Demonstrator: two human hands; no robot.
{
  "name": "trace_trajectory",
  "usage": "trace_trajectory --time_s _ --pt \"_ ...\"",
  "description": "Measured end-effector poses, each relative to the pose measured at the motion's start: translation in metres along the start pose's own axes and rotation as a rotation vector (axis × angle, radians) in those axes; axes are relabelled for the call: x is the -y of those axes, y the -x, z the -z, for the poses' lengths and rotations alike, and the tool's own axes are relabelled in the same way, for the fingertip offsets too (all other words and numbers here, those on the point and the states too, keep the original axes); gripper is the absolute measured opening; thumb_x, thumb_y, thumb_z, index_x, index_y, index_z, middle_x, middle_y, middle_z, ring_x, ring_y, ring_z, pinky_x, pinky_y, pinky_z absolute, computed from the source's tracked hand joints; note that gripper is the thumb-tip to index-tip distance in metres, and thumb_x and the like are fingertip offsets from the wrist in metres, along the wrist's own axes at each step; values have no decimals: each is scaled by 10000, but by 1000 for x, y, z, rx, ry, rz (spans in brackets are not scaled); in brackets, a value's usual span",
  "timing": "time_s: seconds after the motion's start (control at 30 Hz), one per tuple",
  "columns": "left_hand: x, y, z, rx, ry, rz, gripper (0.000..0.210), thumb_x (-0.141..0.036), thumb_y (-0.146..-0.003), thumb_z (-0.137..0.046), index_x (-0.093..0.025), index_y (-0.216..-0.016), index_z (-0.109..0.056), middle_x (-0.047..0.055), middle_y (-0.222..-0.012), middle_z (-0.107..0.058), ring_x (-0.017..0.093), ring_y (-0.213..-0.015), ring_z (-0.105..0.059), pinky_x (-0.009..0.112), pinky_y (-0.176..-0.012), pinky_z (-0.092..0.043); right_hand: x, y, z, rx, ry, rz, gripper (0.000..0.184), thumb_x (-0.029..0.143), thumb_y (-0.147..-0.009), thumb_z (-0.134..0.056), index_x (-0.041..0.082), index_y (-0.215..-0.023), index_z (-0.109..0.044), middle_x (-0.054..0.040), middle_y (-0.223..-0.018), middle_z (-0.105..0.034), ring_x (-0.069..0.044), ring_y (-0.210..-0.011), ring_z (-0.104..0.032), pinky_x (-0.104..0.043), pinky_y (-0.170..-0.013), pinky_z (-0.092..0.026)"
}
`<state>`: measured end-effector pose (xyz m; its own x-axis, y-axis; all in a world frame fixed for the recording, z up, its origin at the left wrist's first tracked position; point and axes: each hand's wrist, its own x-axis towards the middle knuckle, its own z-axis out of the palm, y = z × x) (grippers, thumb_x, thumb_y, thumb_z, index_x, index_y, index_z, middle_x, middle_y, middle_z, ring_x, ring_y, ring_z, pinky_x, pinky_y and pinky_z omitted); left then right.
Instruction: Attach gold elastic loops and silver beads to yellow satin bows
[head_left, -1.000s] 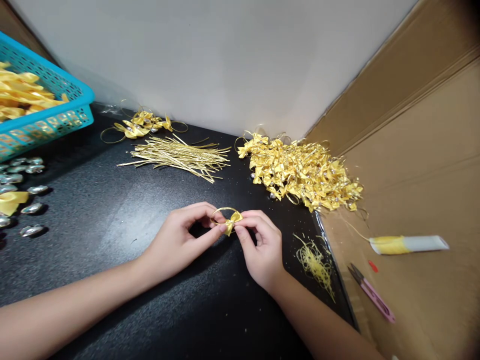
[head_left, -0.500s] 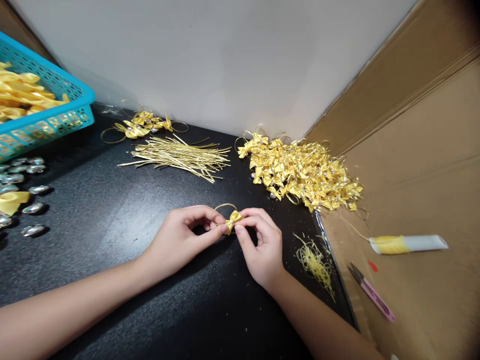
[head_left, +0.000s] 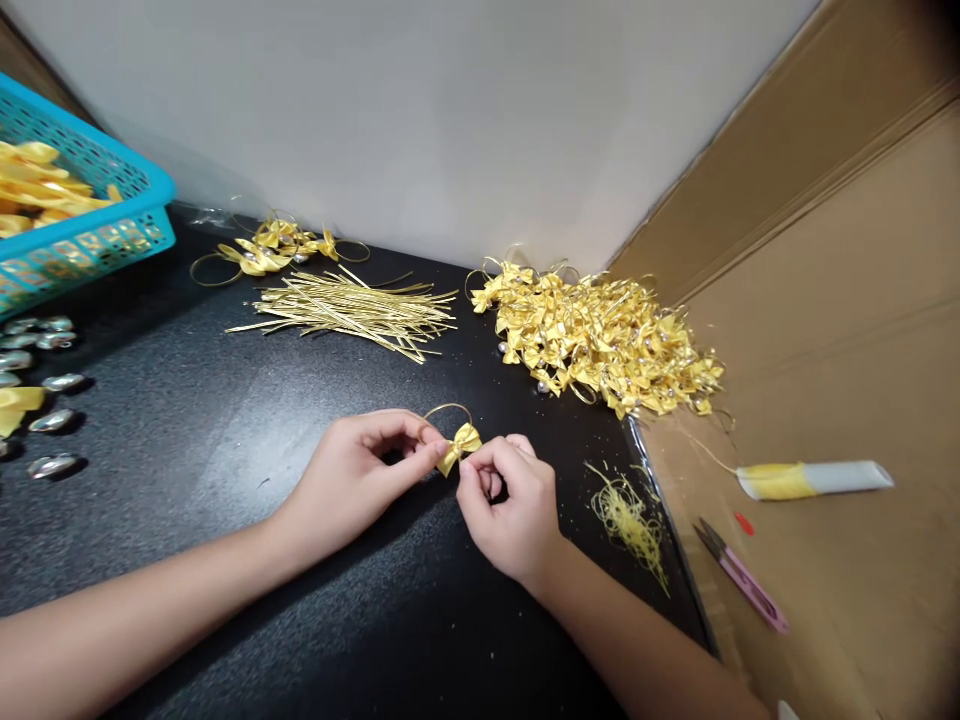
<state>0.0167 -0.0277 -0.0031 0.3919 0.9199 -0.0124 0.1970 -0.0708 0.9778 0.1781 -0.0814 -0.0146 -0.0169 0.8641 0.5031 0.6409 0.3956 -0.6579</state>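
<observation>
A small yellow satin bow (head_left: 463, 441) with a gold wire loop (head_left: 450, 406) arching behind it is pinched between the thumb and forefinger of my left hand (head_left: 375, 455). My right hand (head_left: 514, 500) is closed in a pinch just below the bow's right side. What sits between those fingertips, if anything, is too small to make out. Behind my hands lies a loose bundle of gold wire ties (head_left: 352, 310). To its right is a large heap of yellow bows (head_left: 600, 345) with wire loops.
A blue basket (head_left: 142, 180) of yellow ribbon pieces stands at the left, above several silvery beads (head_left: 54, 421). Thread scraps (head_left: 630, 525) lie near the table's right edge. Beyond it on cardboard are pink thread snips (head_left: 742, 580) and a yellow-wound thread tube (head_left: 814, 480).
My right hand has let go of the bow's right side and moved slightly down into a pinch below it. My left hand keeps hold of the bow, which now shows more fully.
</observation>
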Motion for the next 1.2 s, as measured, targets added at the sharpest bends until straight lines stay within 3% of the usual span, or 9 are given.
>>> trace_trajectory --time_s 0.47,0.73,0.9,1.2 --pt "1 0 -1 2 -24 25 185 -331 -789 -663 -170 -699 -677 13 -726 -705 140 -682 -617 228 -652 -491 5 1 -3 -25 46 -54 218 82 -789 -526 197 -624 -441 77 -513 -386 -82 -498 -396 -236 -600 -360" --pt "-1 1 -2 -25 -32 58 213 -372 -781 -670 -174 -704 -685 13 -694 -705 139 -643 -613 217 -612 -493 4 3 -7 -102 104 17 204 93 -826 -510 194 -652 -478 87 -495 -393 -73 -437 -361 -267 -632 -373" --pt "0 1 -2 -51 -19 77 226 -391 -775 -686 -175 -706 -686 17 -698 -716 142 -641 -627 211 -607 -500 5 3 -11 -85 150 42 191 92 -848 -486 193 -687 -488 96 -466 -424 -71 -402 -344 -278 -652 -372" --pt "1 1 -3 -53 32 97 247 -409 -770 -709 -174 -708 -668 31 -756 -740 156 -701 -655 215 -657 -518 15 4 -11 -19 46 -164 154 128 -856 -481 210 -727 -494 19 -573 -628 -141 -563 -568 -248 -629 -416"
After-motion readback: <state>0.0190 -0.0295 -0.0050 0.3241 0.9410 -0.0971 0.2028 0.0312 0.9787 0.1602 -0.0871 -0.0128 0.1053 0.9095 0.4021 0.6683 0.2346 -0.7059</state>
